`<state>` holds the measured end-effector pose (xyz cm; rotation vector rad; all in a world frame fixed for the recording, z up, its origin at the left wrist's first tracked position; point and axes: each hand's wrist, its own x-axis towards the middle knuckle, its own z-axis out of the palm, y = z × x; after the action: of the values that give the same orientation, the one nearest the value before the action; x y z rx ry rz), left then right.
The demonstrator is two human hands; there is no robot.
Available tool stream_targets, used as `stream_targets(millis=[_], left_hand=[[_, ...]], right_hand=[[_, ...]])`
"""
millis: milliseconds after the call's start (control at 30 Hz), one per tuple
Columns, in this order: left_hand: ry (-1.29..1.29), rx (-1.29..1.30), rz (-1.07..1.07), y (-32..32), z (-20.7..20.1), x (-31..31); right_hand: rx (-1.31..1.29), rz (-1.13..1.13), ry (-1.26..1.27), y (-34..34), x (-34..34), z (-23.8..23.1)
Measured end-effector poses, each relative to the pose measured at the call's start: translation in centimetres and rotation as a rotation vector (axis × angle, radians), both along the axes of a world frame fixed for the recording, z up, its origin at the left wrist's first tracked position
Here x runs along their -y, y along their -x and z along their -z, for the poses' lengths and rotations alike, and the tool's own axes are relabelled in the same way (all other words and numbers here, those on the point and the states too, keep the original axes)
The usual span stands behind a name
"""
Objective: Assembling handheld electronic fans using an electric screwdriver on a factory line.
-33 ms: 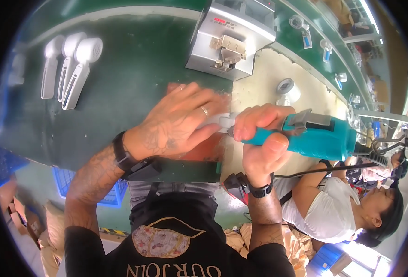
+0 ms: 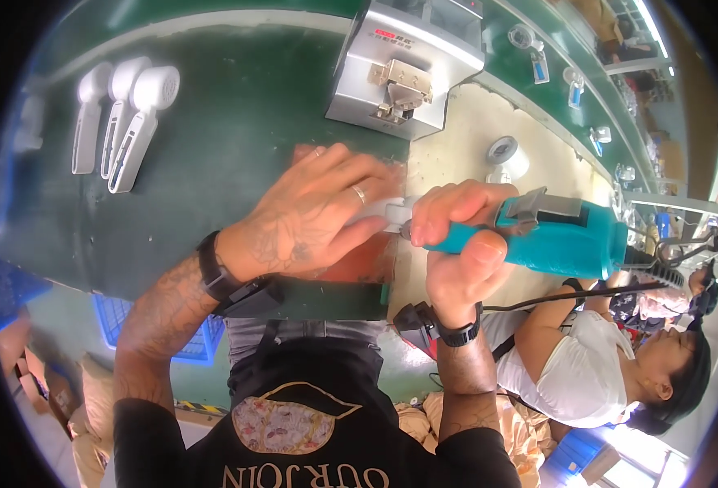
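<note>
My right hand [image 2: 461, 240] is closed round a teal electric screwdriver [image 2: 566, 244], held nearly level with its tip pointing left. The tip meets the end of a white plastic part [image 2: 393, 213]. My left hand [image 2: 306, 215] presses that part down on a reddish-brown mat [image 2: 359, 264]; most of the part is hidden under the palm and fingers, so I cannot tell its whole shape. On the green worktop [image 2: 221, 146] at the far left lie three white shower heads [image 2: 135, 130] with slotted handles, side by side.
A silver box-shaped machine [image 2: 408, 73] with a metal fixture stands beyond my hands. Right of it is a white cylindrical piece [image 2: 509, 159]. Several clear shower heads [image 2: 540, 69] lie along the right side. A cable trails below the screwdriver. A co-worker [image 2: 574, 366] sits at right.
</note>
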<state>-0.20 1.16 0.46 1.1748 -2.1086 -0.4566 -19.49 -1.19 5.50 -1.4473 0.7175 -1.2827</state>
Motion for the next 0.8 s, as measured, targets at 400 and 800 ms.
stream_targets(millis=[400,800], left_hand=[[0.073,0.037,0.059,-0.1,-0.8,-0.4],[-0.009,-0.148,-0.411,-4.0,-2.0,-7.0]], right_hand=[[0.159,0.066,-0.132,1.1,-2.2,0.4],[0.215,0.2,0.055,5.8,-7.8,0.3]])
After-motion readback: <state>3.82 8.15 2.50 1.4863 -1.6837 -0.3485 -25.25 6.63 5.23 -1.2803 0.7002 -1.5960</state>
